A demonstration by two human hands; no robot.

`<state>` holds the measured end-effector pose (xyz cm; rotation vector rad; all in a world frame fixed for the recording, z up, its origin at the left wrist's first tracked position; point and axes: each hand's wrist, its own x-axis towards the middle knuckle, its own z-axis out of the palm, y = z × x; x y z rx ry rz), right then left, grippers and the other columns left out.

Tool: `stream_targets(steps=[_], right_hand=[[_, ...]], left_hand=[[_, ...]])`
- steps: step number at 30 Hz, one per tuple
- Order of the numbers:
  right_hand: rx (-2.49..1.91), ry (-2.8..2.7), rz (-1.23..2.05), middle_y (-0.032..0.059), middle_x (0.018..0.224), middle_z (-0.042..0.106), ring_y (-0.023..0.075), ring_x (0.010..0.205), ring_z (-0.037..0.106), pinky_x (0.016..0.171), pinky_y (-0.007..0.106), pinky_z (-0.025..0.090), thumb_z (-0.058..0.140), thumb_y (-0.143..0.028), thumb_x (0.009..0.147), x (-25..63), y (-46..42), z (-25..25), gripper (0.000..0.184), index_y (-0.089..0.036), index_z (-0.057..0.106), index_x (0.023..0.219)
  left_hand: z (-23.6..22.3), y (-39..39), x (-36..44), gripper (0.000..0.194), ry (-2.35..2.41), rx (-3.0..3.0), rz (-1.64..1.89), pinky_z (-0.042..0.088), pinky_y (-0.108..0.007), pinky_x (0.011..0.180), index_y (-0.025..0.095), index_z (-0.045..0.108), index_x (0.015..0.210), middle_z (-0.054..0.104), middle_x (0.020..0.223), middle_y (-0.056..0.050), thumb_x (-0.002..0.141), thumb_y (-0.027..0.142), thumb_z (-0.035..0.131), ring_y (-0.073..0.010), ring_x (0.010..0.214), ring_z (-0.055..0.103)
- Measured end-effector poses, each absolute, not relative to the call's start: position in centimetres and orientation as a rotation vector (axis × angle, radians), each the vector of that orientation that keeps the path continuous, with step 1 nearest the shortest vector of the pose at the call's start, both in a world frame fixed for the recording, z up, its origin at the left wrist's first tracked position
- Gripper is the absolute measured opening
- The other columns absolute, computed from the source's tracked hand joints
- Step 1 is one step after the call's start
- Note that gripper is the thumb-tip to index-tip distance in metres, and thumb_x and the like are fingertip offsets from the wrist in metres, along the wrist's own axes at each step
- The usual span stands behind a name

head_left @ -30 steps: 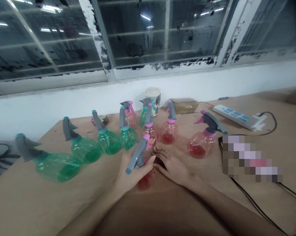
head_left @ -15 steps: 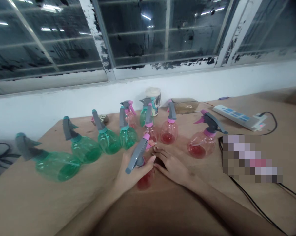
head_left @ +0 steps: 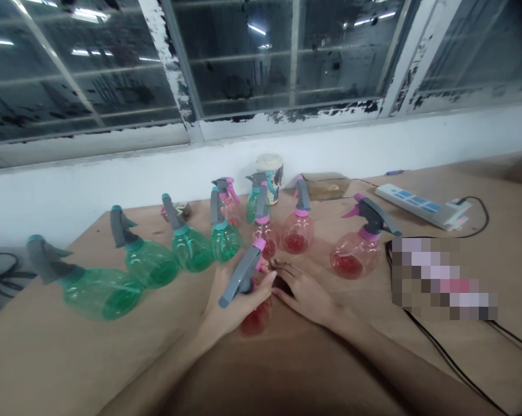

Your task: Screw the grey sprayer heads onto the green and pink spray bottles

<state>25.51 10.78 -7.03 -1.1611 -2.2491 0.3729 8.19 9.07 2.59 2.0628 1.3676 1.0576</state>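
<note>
Left hand (head_left: 231, 313) grips red spray bottle (head_left: 255, 322) near neck, six o'clock of view; right hand (head_left: 306, 294), half-spread, at its two o'clock. Forward shove could topple rear pink-collared bottle (head_left: 266, 231), twelve o'clock.

gray-headed pink spray bottle (head_left: 255, 319)

It looks like a workshop, though not surely: barred windows (head_left: 239, 63) with flaking frames (head_left: 167, 55), tube lights (head_left: 89, 15) mirrored in them, a white wall (head_left: 351, 138), a wooden table (head_left: 61, 358), a power strip (head_left: 410, 202).
</note>
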Motion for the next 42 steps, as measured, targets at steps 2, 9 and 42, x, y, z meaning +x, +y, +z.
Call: stream_targets(steps=[2, 9, 42], right_hand=[[-1.161, -2.245, 0.377, 0.0123, 0.123, 0.054, 0.0228, 0.120, 0.044, 0.102, 0.043, 0.037, 0.047, -0.032, 0.086, 25.5, 10.8, -7.0, 0.040, -0.015, 0.048, 0.122], [-1.162, -2.264, 0.371, 0.0135, 0.124, 0.053, 0.0230, 0.120, 0.044, 0.102, 0.042, 0.037, 0.046, -0.032, 0.087, 25.4, 10.8, -6.9, 0.041, -0.013, 0.048, 0.122], [-1.584, -1.254, 0.238, 0.0118, 0.100, 0.060, 0.0238, 0.086, 0.059, 0.067, 0.035, 0.049, 0.061, -0.057, 0.067, 39.5, 6.4, -2.7, 0.053, -0.017, 0.054, 0.100]], left_hand=[[2.5, 9.1, 8.2, 0.014, 1.357, 2.043, 1.072, 0.046, -0.024, 0.056, 0.020, 0.055, 0.076, 0.059, 0.062, 0.002, 0.074, 0.033, 0.060, -0.0118, 0.054, 0.055], [2.8, 9.2, 8.0, 0.023, 1.339, 2.092, 1.074, 0.034, -0.021, 0.045, 0.020, 0.058, 0.095, 0.038, 0.049, 0.008, 0.075, 0.031, 0.058, -0.0088, 0.043, 0.036], [1.4, 9.7, 6.6, 0.033, 1.189, 2.053, 1.122, 0.048, -0.035, 0.075, 0.022, 0.048, 0.109, 0.066, 0.087, -0.004, 0.079, 0.034, 0.052, -0.0198, 0.076, 0.063]])
